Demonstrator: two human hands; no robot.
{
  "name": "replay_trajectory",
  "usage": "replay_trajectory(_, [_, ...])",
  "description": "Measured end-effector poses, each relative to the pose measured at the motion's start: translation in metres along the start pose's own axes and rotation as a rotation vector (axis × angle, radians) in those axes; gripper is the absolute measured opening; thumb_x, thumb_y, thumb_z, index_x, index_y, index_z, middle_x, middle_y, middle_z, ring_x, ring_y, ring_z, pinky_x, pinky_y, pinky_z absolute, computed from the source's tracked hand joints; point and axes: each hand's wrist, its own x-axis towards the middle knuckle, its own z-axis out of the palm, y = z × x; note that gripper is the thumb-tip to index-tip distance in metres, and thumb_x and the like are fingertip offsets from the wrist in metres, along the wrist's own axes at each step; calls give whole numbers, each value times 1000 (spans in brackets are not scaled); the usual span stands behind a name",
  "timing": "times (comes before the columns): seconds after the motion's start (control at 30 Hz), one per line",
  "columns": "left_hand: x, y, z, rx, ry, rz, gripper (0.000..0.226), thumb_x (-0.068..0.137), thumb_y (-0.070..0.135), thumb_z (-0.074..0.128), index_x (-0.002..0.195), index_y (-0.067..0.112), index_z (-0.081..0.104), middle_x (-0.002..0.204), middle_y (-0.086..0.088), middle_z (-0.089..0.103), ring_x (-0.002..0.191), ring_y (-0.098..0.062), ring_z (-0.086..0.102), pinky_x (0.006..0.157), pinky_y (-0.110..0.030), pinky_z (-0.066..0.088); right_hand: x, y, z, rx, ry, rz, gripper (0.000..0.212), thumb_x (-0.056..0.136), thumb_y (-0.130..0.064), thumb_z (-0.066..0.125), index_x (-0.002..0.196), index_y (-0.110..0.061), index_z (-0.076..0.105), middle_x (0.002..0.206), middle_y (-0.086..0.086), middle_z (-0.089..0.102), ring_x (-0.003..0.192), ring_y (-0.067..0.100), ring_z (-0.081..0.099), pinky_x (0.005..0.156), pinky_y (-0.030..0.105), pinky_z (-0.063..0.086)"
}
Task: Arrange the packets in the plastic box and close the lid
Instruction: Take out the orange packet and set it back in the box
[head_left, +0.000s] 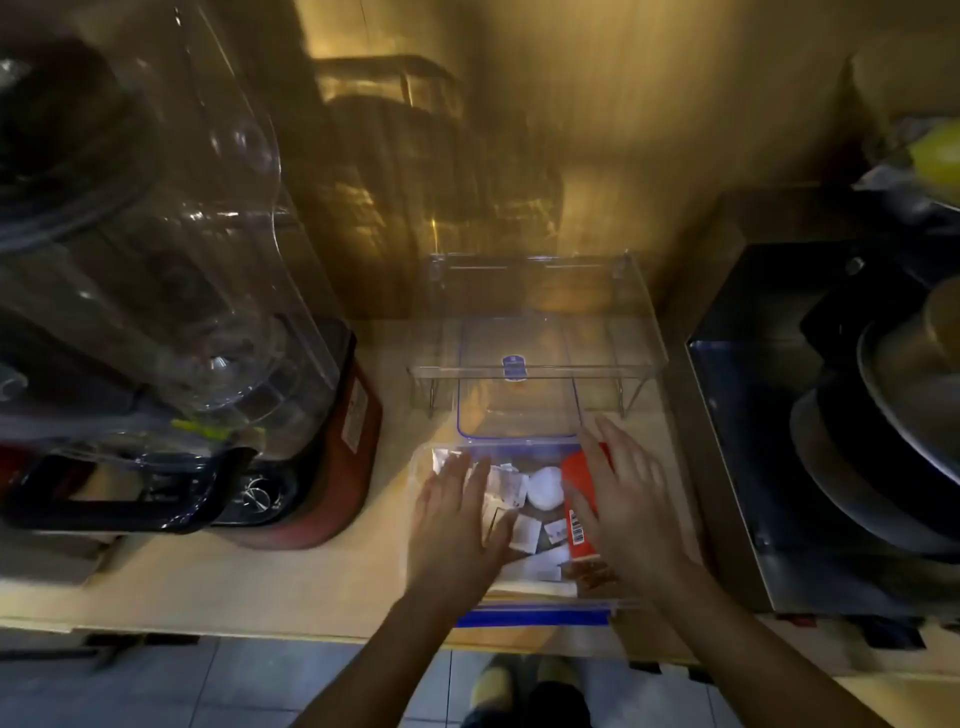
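We have one view only, from a wide-angle camera worn on the head, looking steeply down and forward over the counter (332, 582) toward the wall behind it. It sits close: both forearms run up from the bottom edge, and the floor shows below the counter's near edge. The box (540, 616) lies just right of centre, low in the picture. Straight lines bow toward the edges. There is no second view to share anything with.
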Motion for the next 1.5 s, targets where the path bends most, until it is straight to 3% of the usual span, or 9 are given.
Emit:
replay_trajectory(0.17, [-4, 36, 22, -447, -187, -74, 60, 92, 49, 47, 143, 23, 31, 149, 3, 38, 136, -12, 34, 115, -35, 28, -14, 9, 12, -4, -114, 154, 67, 85, -35, 63, 140, -6, 37, 143, 15, 45, 128, 30, 47, 104, 43, 35])
replay_trajectory(0.33, [7, 70, 26, -883, -364, -260, 14, 94, 43, 46, 107, 48, 47, 110, 21, 54, 107, -6, 55, 81, -15, 45, -19, 17, 17, -100, -175, 255, 69, 91, -49, 44, 147, -14, 23, 152, 7, 34, 137, 21, 33, 111, 42, 21])
replay_trajectory(0.47, [17, 80, 26, -1108, -480, -370, 25, 93, 45, 45, 113, 32, 52, 106, 10, 63, 98, -5, 61, 68, -14, 50, -24, 15, 18, -93, -204, 295, 72, 90, -51, 42, 148, -15, 18, 154, 9, 28, 140, 23, 27, 111, 46, 15])
replay_trajectory(0.57, [25, 83, 26, -1144, -484, -439, 41, 93, 45, 44, 121, 18, 55, 112, -4, 66, 99, -14, 63, 70, -20, 50, -27, 14, 22, -81, -243, 289, 76, 87, -56, 42, 148, -20, 15, 155, 9, 24, 140, 24, 25, 110, 47, 14])
replay_trajectory(0.7, [30, 83, 26, -1199, -461, -525, 41, 92, 45, 46, 112, 13, 62, 101, -9, 70, 89, -17, 67, 73, -26, 52, -30, 7, 21, -27, -193, 183, 64, 77, -43, 66, 132, -17, 49, 132, 18, 54, 116, 33, 55, 96, 52, 39])
replay_trajectory(0.87, [31, 81, 24, -1321, -417, -657, 46, 88, 51, 49, 120, 18, 57, 114, -8, 66, 104, -22, 62, 91, -37, 52, -32, 5, 25, 248, -269, 90, 73, 86, -40, 57, 148, -24, 20, 152, 6, 28, 136, 23, 30, 111, 35, 26])
replay_trajectory(1.13, [29, 71, 12, -1426, -400, -582, 41, 68, 62, 57, 94, 32, 63, 80, 17, 75, 80, -3, 70, 66, -23, 52, -18, -1, 6, 423, -133, -10, 39, 87, -17, 57, 125, -15, 54, 135, 2, 49, 126, 17, 41, 106, 26, 22])
replay_trajectory(1.33, [32, 63, -8, -1438, -294, -684, 41, 76, 47, 65, 108, 22, 60, 106, -8, 70, 97, -23, 66, 73, -33, 53, -9, -21, -3, 637, -129, -85, 26, 89, -7, 44, 107, -4, 62, 110, 10, 63, 102, 11, 52, 92, 12, 34])
replay_trajectory(1.5, [29, 45, -23, -1321, -78, -683, 44, 80, 38, 67, 115, 20, 47, 108, -5, 62, 91, -19, 63, 63, -29, 50, -7, -34, 3, 774, -77, -53, 27, 91, -16, 41, 106, -8, 61, 106, -2, 57, 94, -2, 52, 83, 15, 42])
